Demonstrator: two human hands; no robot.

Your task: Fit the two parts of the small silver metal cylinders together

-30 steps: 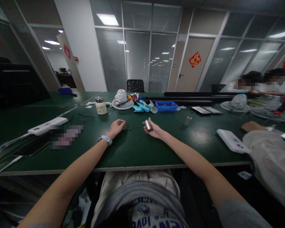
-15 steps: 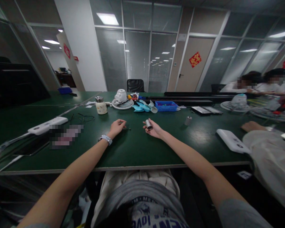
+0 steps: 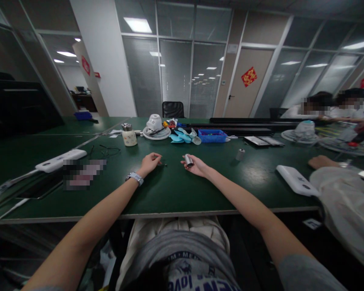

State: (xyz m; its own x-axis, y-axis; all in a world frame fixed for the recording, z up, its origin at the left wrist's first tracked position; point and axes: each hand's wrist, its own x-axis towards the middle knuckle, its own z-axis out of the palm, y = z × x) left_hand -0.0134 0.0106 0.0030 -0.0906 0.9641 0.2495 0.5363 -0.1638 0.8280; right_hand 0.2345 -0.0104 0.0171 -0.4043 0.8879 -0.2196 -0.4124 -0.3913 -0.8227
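Over the green table, my right hand is closed around a small silver metal cylinder, which it holds tilted. My left hand, with a watch on its wrist, lies on the tabletop to the left. Its thumb and fingers are pinched together, and whatever may be between them is too small to make out. Just right of those fingertips is a tiny dark piece on the table. A second silver cylinder stands upright farther right, apart from both hands.
Behind my hands are a white fan part, light-blue fan blades, a blue tray and a cream flask. White power banks lie at both sides. A co-worker's hand rests at right.
The metal cylinder has turned a little in my right hand, whose fingers have shifted slightly. My left hand stays almost where it was.
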